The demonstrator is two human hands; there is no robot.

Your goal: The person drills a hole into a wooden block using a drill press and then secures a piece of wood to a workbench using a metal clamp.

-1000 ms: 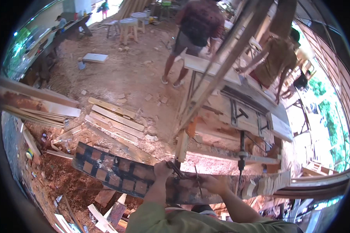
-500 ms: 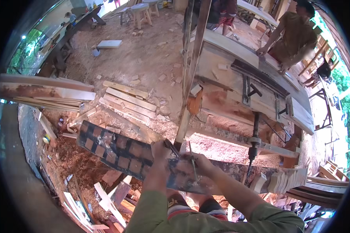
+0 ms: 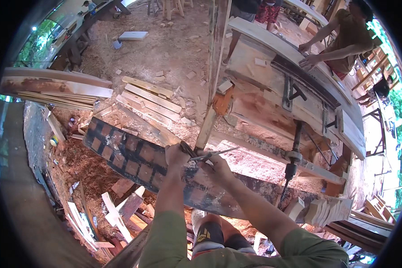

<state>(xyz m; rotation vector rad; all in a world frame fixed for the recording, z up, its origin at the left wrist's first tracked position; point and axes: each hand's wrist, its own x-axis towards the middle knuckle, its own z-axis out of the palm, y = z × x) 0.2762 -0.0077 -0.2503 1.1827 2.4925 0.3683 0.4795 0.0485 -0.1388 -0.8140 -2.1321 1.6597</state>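
Clasping in the left hand (image 3: 176,156) a dark narrow tool (image 3: 187,148), partly hidden by the grip, just beside the lower part of a wooden post (image 3: 206,129). Pinching in the right hand (image 3: 216,167) a thin rod (image 3: 225,151), slanting out to the right; cannot tell whether touching the tool or only crossing close to it. Holding both near the upper edge of a long dark board (image 3: 134,156), patterned at left with brownish squares and stretching from left to right across the body. Near that board's right end, a row of curved pale wood blocks (image 3: 322,211); just left of these, a drill (image 3: 291,171) with bit pointing down. Beyond, pale slats (image 3: 149,102) on the shavings-strewn ground (image 3: 165,58) and, at right, a person (image 3: 350,40) in a brown top at a workbench (image 3: 265,96)
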